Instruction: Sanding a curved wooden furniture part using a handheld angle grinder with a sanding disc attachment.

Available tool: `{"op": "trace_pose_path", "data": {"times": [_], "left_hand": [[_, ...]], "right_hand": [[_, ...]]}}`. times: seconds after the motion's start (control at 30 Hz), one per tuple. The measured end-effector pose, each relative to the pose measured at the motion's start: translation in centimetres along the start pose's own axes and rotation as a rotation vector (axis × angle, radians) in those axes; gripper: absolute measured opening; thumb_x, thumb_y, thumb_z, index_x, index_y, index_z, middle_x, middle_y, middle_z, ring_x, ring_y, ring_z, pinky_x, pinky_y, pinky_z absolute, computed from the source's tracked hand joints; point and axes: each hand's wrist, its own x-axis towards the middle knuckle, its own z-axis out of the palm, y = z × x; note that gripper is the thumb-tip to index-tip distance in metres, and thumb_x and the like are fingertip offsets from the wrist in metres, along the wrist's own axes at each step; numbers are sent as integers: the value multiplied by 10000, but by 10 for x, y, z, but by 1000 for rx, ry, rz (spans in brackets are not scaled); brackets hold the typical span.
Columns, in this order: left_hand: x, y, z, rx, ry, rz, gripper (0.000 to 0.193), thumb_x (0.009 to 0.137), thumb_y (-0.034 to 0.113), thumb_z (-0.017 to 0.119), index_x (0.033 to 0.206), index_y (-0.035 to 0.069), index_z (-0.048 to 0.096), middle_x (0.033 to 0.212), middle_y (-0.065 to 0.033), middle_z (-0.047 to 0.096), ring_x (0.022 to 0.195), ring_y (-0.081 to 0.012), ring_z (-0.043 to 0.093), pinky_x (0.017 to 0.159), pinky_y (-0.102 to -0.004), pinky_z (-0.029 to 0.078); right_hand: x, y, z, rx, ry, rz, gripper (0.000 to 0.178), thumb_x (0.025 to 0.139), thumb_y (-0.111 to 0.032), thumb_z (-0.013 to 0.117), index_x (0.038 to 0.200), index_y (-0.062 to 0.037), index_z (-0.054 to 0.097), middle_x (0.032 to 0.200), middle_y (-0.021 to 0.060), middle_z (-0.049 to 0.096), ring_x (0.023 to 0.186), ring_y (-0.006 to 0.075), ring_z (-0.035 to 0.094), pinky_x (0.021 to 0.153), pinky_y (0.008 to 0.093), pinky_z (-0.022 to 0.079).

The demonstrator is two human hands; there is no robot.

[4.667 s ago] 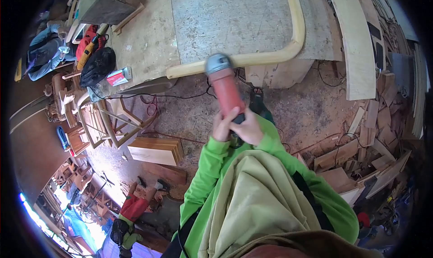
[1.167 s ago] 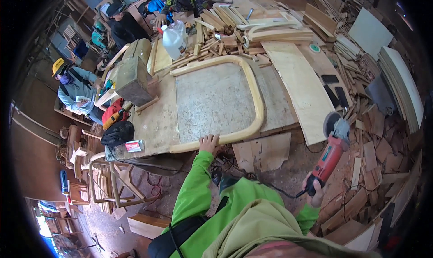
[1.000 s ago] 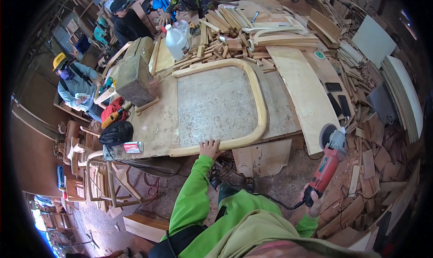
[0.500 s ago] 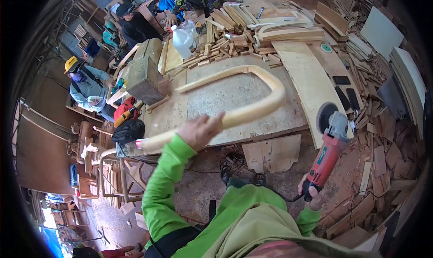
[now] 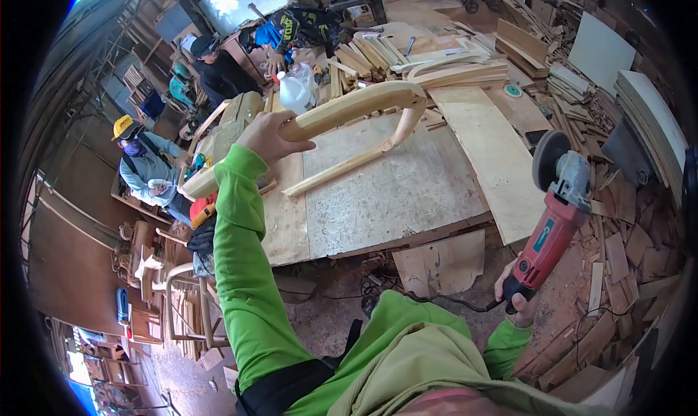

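Note:
My left hand [image 5: 273, 135] is wrapped round a U-shaped bent wooden piece [image 5: 356, 102], pale and smooth. The gripped side is raised off the workbench [image 5: 378, 187], while the other leg slants down toward the bench top. At the right, my right hand [image 5: 518, 294] grips the black rear handle of a red angle grinder [image 5: 547, 240]. Its grey head and round dark disc point up and away from me, beside a long plywood board [image 5: 483, 154]. Whether the disc is turning cannot be told.
Wood offcuts [image 5: 356, 60] and a white plastic jug [image 5: 294, 93] stand at the bench's far side. A wooden block [image 5: 236, 122] sits at the left. A person in a yellow cap [image 5: 149, 162] and others work beyond. The grinder's cord [image 5: 458, 305] runs low past me.
My left hand has lifted the near side of the bent wooden piece up and away, tipping it over toward the far side. The grinder has shifted slightly right.

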Motion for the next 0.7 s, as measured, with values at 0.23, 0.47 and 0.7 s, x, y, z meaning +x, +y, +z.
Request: {"op": "trace_pose_path", "data": {"times": [0.23, 0.47, 0.7], "left_hand": [[-4, -11, 8, 424, 266, -248, 636, 698, 731, 608, 780, 100, 597, 678, -82, 637, 653, -267, 653, 582, -419, 495], [-32, 9, 35, 457, 427, -147, 599, 707, 715, 612, 775, 122, 568, 678, -33, 594, 637, -219, 642, 562, -370, 486], [-52, 15, 62, 483, 714, 40, 539, 671, 619, 705, 858, 124, 599, 771, -4, 581, 703, -173, 591, 615, -320, 436]], "right_hand": [[34, -14, 21, -4, 11, -16, 603, 751, -240, 698, 1188, 39, 390, 945, 149, 499, 635, 207, 552, 491, 294, 442], [42, 7, 38, 72, -54, 19, 737, 727, -230, 700, 1291, 36, 308, 944, 160, 505, 615, 212, 546, 473, 284, 434], [50, 19, 51, 115, -123, 114, 804, 711, -243, 714, 1333, 20, 278, 932, 160, 517, 586, 217, 546, 460, 283, 430]]}}
